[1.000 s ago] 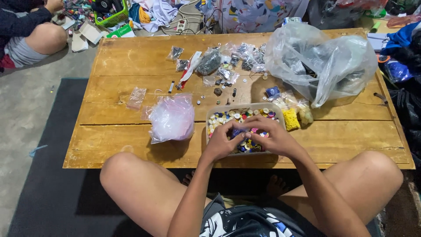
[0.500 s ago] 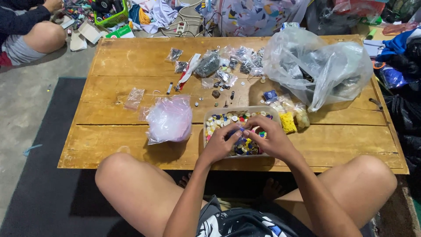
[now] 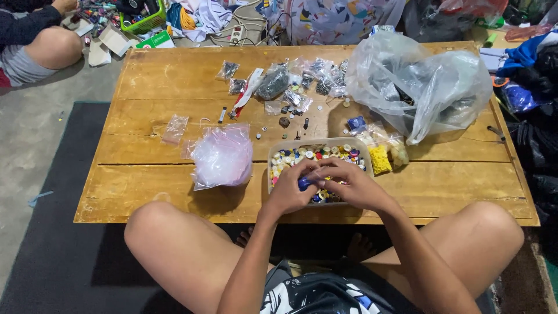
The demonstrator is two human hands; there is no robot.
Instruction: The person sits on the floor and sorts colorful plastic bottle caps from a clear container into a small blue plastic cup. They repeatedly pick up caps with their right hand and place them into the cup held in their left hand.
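Fingers (image 3: 317, 174) of both hands meet over a shallow, clear plastic tray of small multicoloured buttons (image 3: 318, 156), curled close together around a small blue round piece (image 3: 304, 183), which appears to be pinched mainly by the left hand (image 3: 292, 189), though the grip is partly hidden. The right hand (image 3: 351, 186) lies against the left, its fingertips bent inward and touching the same spot, just above the near half of the tray.

The tray sits at the near edge of a worn, yellowish wooden plank counter (image 3: 151, 192), directly in front of the seated person, whose bare knees frame the scene. Just left of the tray rests a crumpled pinkish translucent plastic bag (image 3: 222, 157). Just right of it lie a small bag of yellow pieces (image 3: 381, 160) and a small bag of pale beige pieces (image 3: 399, 153), touching each other. Beyond them, a large, puffed clear plastic sack (image 3: 418, 81) takes up the far right of the counter. A scatter of small clear packets holding dark parts (image 3: 290, 81) spreads across the far middle, well apart from the hands. At the upper left, another person (image 3: 35, 40) sits on the concrete floor (image 3: 35, 151) beside a green basket (image 3: 145, 22).
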